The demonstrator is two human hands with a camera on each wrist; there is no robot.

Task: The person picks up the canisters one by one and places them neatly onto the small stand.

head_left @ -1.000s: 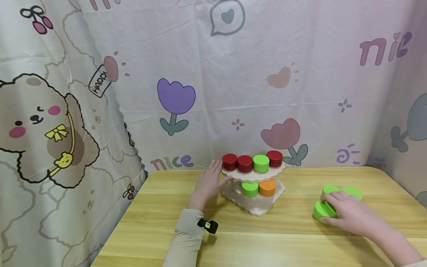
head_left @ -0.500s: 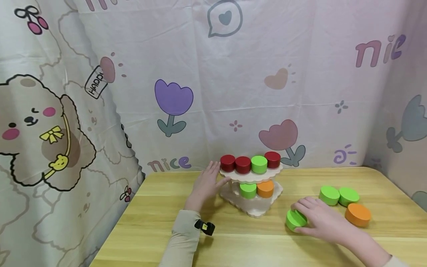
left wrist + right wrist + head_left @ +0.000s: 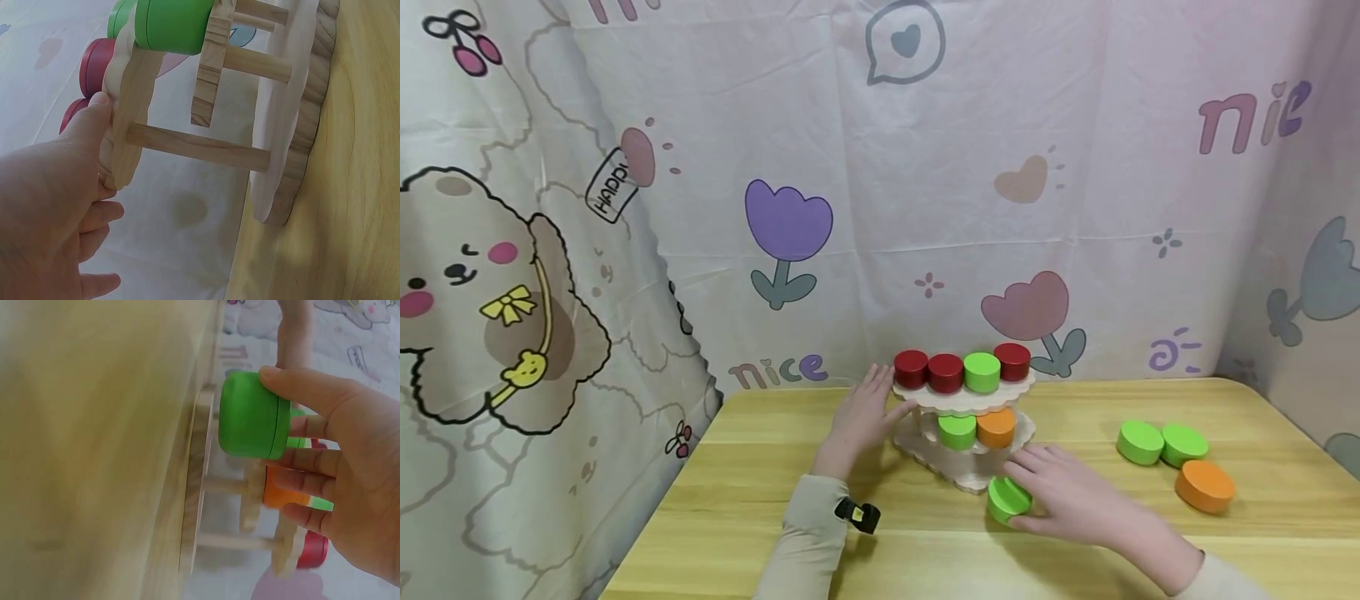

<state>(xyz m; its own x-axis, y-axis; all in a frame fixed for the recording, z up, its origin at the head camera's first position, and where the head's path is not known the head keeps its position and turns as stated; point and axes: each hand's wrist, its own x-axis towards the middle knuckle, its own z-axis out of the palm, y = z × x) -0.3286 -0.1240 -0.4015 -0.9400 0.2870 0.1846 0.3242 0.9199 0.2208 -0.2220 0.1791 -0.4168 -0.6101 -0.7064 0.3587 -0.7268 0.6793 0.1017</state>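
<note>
A tiered wooden stand with scalloped edges stands on the table, bearing red, green and orange round blocks. On its top tier are several blocks, among them a red block and a green block; lower down sit a second green block and an orange block. At the left end of the top tier, my left hand holds the edge with the thumb and fingers. My right hand grips a green round block between thumb and fingers, just in front of the stand's lowest tier.
Right of the stand, two green blocks lie side by side on the wooden table, with an orange block in front of them. A printed curtain hangs behind and at the left.
My right hand has carried the green block leftward from the group at the right to the front of the stand, uncovering the orange block there. My left hand keeps its place.
</note>
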